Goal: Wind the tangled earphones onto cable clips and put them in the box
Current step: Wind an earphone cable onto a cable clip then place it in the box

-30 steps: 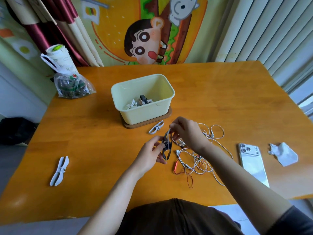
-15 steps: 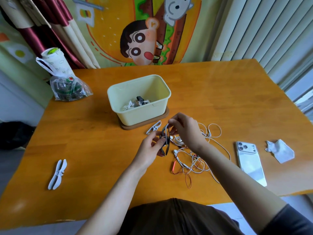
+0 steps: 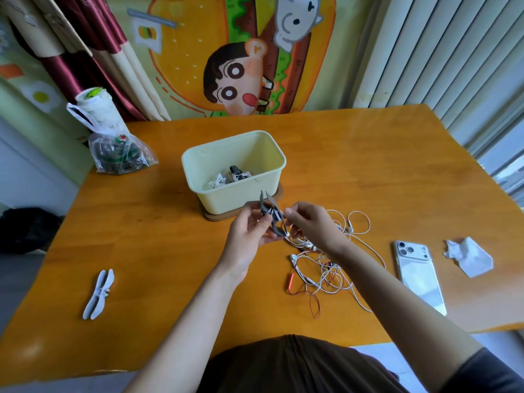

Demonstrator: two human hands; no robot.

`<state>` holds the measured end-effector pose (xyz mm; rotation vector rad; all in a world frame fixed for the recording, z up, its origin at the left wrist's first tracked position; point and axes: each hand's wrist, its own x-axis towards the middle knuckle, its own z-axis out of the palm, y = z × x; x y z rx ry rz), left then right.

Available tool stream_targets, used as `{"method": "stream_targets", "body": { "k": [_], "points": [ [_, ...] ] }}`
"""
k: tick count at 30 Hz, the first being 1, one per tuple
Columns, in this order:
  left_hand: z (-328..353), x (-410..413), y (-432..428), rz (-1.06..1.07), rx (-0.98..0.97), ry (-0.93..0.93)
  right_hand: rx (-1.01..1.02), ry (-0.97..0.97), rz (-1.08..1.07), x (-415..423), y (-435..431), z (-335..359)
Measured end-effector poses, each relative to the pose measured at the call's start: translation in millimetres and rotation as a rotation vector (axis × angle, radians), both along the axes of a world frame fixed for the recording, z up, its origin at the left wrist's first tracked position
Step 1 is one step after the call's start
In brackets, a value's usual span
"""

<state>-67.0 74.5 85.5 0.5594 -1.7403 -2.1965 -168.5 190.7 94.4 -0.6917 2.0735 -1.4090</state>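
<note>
My left hand [image 3: 251,232] grips a dark grey cable clip [image 3: 272,219] just in front of the pale yellow box [image 3: 198,160]. White cable is wrapped round the clip's middle. My right hand [image 3: 310,226] pinches that white cable beside the clip. A tangle of white and red earphones [image 3: 326,268] lies on the table under and to the right of my right wrist. The box holds wound earphones on clips [image 3: 231,178]. A spare white clip [image 3: 98,293] lies on the table at the left.
A white phone [image 3: 419,275] lies right of the tangle, with a crumpled white tissue [image 3: 469,256] beyond it. A clear plastic bag [image 3: 119,154] and a paper cup [image 3: 96,109] stand at the table's far left corner. The box sits on a brown wooden tray [image 3: 279,191].
Both hands have lifted the grey clip a little toward the box, and white cable now shows wrapped on it. The white clip that lay before the box is hidden behind my hands.
</note>
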Motion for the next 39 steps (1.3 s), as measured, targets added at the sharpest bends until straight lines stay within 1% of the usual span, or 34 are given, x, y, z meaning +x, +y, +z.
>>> {"method": "stream_targets", "body": {
  "k": [6, 10, 12, 14, 16, 19, 22, 24, 25, 27, 29, 30, 32, 35, 37, 39],
  "points": [
    [-2.3, 0.3, -3.8, 0.042, 0.183, 0.035, -0.087, -0.173, -0.029, 11.8, -3.5, -3.4],
    [-5.9, -1.8, -3.7, 0.045, 0.318, 0.066, -0.093, -0.370, 0.003, 14.0, -3.3, -5.3],
    [-4.4, -4.2, -2.9, 0.082, 0.344, 0.067, -0.096, -0.377, -0.005, 14.3, -3.9, -8.0],
    [-2.6, -6.9, -4.0, 0.128, 0.346, 0.058, -0.081, -0.303, -0.015, 14.9, -3.8, -10.7],
    [-3.7, -9.6, -5.1, 0.158, 0.304, 0.026, -0.014, -0.148, -0.016, 14.9, -2.2, -13.2],
    [-4.2, -13.3, -5.1, 0.261, 0.209, -0.082, 0.087, 0.083, -0.002, 15.0, -1.2, -17.3],
    [-8.5, -14.7, -5.0, 0.336, 0.177, -0.157, 0.140, 0.218, 0.033, 18.6, -0.8, -20.2],
    [-13.0, -13.0, -6.9, 0.371, 0.092, -0.203, 0.161, 0.308, 0.069, 21.9, -2.7, -21.2],
    [-15.7, -11.3, -7.7, 0.361, 0.015, -0.223, 0.168, 0.346, 0.086, 23.8, -3.6, -20.6],
    [-19.5, -8.1, -8.1, 0.282, -0.214, -0.259, 0.178, 0.406, 0.110, 25.3, -5.0, -18.5],
    [-22.3, -5.2, -8.7, 0.198, -0.421, -0.304, 0.197, 0.431, 0.135, 24.3, -3.8, -15.4],
    [-25.2, -3.8, -10.1, 0.171, -0.485, -0.326, 0.207, 0.430, 0.155, 22.9, -2.2, -13.1],
    [-31.8, -1.2, -13.3, 0.119, -0.551, -0.371, 0.226, 0.421, 0.202, 19.0, 1.7, -7.9],
    [-36.3, 2.6, -12.9, 0.017, -0.584, -0.442, 0.258, 0.448, 0.236, 10.3, 5.0, -0.6],
    [-33.9, 4.4, -9.5, -0.052, -0.568, -0.461, 0.271, 0.485, 0.224, 4.0, 5.4, 1.4],
    [-28.5, 6.5, -5.1, -0.103, -0.524, -0.422, 0.268, 0.508, 0.188, -0.6, 5.6, 1.3]
  ]
}}
